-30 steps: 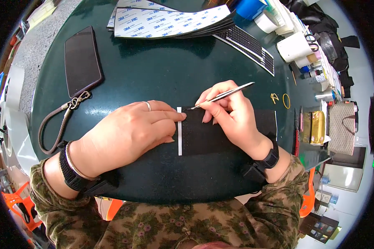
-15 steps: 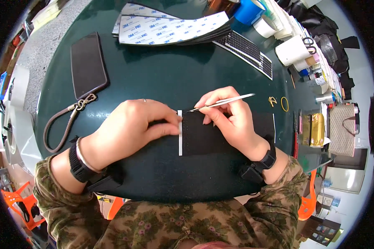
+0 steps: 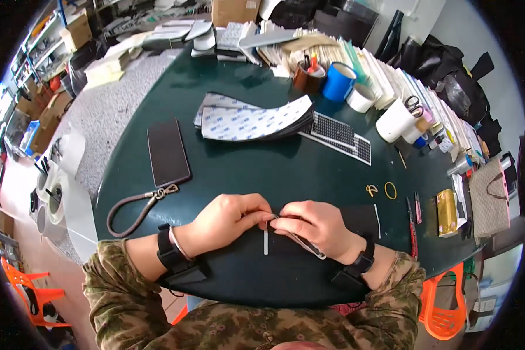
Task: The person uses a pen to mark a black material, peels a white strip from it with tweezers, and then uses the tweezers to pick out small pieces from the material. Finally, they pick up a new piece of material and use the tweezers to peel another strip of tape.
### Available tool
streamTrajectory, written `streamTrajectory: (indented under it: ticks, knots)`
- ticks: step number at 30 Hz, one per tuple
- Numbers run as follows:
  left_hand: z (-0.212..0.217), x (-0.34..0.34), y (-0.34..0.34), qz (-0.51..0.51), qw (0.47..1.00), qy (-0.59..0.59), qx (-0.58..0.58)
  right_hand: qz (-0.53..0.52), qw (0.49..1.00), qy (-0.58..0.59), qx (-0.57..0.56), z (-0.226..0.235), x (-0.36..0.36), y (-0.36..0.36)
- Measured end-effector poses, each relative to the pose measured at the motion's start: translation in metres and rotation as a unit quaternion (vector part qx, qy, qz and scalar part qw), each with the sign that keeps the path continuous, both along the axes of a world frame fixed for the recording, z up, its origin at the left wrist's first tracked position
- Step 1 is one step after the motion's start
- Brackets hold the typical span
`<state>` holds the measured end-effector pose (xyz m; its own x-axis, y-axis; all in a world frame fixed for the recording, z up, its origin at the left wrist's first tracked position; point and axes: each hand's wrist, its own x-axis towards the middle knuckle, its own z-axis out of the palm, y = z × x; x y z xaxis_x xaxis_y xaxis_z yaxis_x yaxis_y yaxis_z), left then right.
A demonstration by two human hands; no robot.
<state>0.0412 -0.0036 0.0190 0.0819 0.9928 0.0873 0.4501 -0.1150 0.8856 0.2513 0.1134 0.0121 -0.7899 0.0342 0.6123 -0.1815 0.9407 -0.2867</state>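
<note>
A flat black sheet (image 3: 360,220) lies on the dark green table near its front edge, with a narrow white strip (image 3: 266,242) along its left side. My left hand (image 3: 230,217) is closed in a pinch at the upper part of this strip; whatever sits between its fingertips is too small to make out. My right hand (image 3: 316,226) is closed around silver tweezers (image 3: 308,245), which slant out below the fingers toward me. Its thumb and forefinger almost meet the left fingertips over the sheet's left edge.
Left stands a phone (image 3: 168,151) lying flat with a braided strap (image 3: 128,210). Farther off are backed sheets (image 3: 254,121) and black perforated pieces (image 3: 338,133). Rubber bands (image 3: 390,190), a red-handled tool (image 3: 413,230) and a gold packet (image 3: 447,213) lie right. Tape rolls (image 3: 339,81) stand behind.
The view has tilted up, showing more of the far table. The tweezers have swung from pointing at the strip to lying under my right palm. My right fingertips have come to the left ones.
</note>
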Motion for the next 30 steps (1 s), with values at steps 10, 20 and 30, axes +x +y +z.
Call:
streamTrajectory:
  ticks: [10, 20, 30]
  knots:
    - [-0.004, -0.017, -0.003, 0.046, 0.992, 0.102, 0.065, -0.046, 0.993, -0.093, 0.058, 0.004, 0.014, 0.003]
    - [-0.009, -0.03, 0.003, 0.0, 0.999, -0.037, 0.029, -0.042, 0.967, -0.117, -0.223, 0.031, 0.014, -0.008]
    - [-0.006, -0.02, -0.004, -0.05, 0.984, -0.171, -0.004, -0.012, 0.755, -0.078, -0.651, 0.032, -0.001, -0.025]
